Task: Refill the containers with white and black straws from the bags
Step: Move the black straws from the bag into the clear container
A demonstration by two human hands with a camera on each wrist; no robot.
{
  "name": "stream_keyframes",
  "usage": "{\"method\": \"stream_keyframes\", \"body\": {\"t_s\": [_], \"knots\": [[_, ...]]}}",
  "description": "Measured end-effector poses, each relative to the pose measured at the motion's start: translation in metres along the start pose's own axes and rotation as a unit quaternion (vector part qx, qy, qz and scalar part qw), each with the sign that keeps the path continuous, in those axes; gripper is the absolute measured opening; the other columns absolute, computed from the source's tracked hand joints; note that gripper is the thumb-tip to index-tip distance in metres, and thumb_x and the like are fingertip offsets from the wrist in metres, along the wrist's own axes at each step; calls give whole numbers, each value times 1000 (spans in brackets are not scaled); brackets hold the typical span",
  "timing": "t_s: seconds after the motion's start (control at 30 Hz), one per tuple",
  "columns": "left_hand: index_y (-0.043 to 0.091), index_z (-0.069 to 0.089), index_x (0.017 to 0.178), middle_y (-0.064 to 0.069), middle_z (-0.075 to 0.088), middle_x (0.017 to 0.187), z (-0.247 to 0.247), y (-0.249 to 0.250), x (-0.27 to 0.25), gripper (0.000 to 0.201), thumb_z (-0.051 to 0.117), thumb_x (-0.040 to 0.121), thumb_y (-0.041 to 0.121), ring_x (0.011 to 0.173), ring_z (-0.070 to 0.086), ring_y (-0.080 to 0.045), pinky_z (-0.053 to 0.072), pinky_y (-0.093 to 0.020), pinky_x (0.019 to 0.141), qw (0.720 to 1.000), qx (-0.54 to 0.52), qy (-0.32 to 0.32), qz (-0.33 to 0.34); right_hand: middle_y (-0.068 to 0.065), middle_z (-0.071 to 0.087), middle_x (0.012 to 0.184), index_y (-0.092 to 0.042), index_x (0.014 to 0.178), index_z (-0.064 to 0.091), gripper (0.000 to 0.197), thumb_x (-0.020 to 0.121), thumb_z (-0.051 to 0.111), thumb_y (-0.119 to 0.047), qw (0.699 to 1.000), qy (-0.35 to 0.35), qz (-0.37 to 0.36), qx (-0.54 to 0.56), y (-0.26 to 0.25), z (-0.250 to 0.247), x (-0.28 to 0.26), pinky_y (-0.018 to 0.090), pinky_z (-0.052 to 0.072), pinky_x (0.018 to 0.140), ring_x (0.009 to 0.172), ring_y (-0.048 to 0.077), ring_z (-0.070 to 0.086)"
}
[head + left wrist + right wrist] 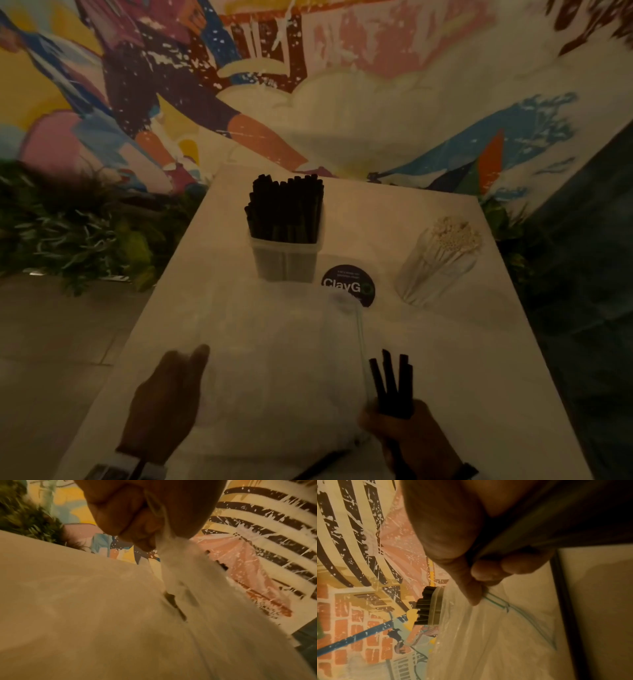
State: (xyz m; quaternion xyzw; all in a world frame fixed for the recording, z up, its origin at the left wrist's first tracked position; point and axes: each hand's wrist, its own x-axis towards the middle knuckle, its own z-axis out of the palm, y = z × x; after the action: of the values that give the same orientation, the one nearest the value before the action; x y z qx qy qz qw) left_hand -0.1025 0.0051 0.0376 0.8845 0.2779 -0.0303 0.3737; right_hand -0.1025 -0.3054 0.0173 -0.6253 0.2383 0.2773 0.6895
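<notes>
Black straws (394,387) stand tips-up, fanned, clenched in right grip (407,442); left grip (137,520) pinches bag (180,574).

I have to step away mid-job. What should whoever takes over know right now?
Right hand: grips a bunch of black straws and the clear bag's edge.
Left hand: pinches the bag's gathered plastic.
Black-straw container at table centre looks full; white-straw container to its right holds a bundle.
One black straw lies loose at the near edge.
Left: place the held straws and the loose one.
</notes>
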Motion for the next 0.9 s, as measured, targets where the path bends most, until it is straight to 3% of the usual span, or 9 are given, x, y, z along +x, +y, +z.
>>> {"method": "stream_keyframes", "body": {"t_s": [0.1, 0.17, 0.23, 0.3, 0.33, 0.43, 0.5, 0.7, 0.9], "knots": [[15, 49, 82, -6, 60, 66, -13, -15, 10, 35, 48, 88, 50, 71, 57, -34, 43, -39, 68, 999, 3, 26, -20, -5, 63, 91, 1, 64, 69, 13, 71, 73, 12, 998, 24, -14, -52, 1, -4, -4, 23, 46, 49, 82, 20, 70], [21, 47, 83, -8, 62, 67, -12, -32, 21, 36, 47, 86, 57, 73, 61, -34, 47, -40, 70, 998, 42, 0, -45, 16, 66, 73, -1, 77, 67, 28, 65, 83, -20, 986, -3, 8, -168, -3, 13, -12, 30, 46, 54, 83, 38, 68], [24, 46, 85, -7, 65, 75, -12, -49, 34, 49, 38, 79, 72, 75, 62, -31, 49, -40, 74, 989, 118, -60, -69, 28, 66, 103, -4, 115, 60, 66, 68, 70, -50, 979, 41, -36, -196, 3, 29, -13, 28, 48, 66, 74, 11, 68], [29, 48, 98, -5, 66, 95, -18, -56, 46, 67, 29, 66, 86, 87, 62, -29, 48, -40, 82, 976, 170, -97, -91, -19, 42, 139, -29, 145, 31, 74, 82, 50, -61, 977, 25, -129, -171, -10, 30, -9, 7, 43, 78, 87, -10, 59], [29, 48, 107, -5, 64, 107, -24, -57, 52, 77, 31, 61, 89, 94, 61, -28, 48, -41, 86, 977, 171, -92, -93, -37, 32, 138, -48, 139, 34, 72, 73, 55, -70, 977, 7, -117, -177, -12, 26, -6, 3, 41, 75, 89, -11, 57], [23, 47, 124, -10, 57, 121, -49, -38, 62, 94, 48, 53, 86, 99, 59, -29, 51, -46, 86, 989, 140, -24, -36, 3, 75, 81, -19, 81, 75, 61, 36, 87, -60, 962, 150, -104, -202, -36, 10, -24, 28, 49, 53, 52, 8, 60], [27, 48, 122, -7, 57, 120, -63, -9, 67, 89, 51, 56, 87, 95, 58, -24, 53, -44, 79, 990, 120, 13, 65, 5, 63, 48, -7, 60, 67, 27, 62, 87, -26, 954, 193, -157, -168, -75, 3, -30, 34, 45, 52, 39, 11, 53], [19, 35, 142, -5, 41, 143, -33, 110, 90, 109, 74, 46, 54, 125, 45, -21, 44, -49, 101, 961, -151, -40, 227, 0, 61, 59, -14, 75, 60, 11, 83, 62, -21, 837, 129, -528, 72, -211, 69, -44, 26, 55, 64, 60, 15, 60], [19, 23, 144, 8, 38, 141, 17, 146, 139, 121, 93, 45, 27, 129, 39, -15, 38, -36, 105, 941, -222, -138, 214, -1, 58, 58, -12, 77, 58, 17, 90, 58, -1, 811, 64, -561, 154, -261, 132, 11, 25, 52, 60, 56, 10, 56]]}}
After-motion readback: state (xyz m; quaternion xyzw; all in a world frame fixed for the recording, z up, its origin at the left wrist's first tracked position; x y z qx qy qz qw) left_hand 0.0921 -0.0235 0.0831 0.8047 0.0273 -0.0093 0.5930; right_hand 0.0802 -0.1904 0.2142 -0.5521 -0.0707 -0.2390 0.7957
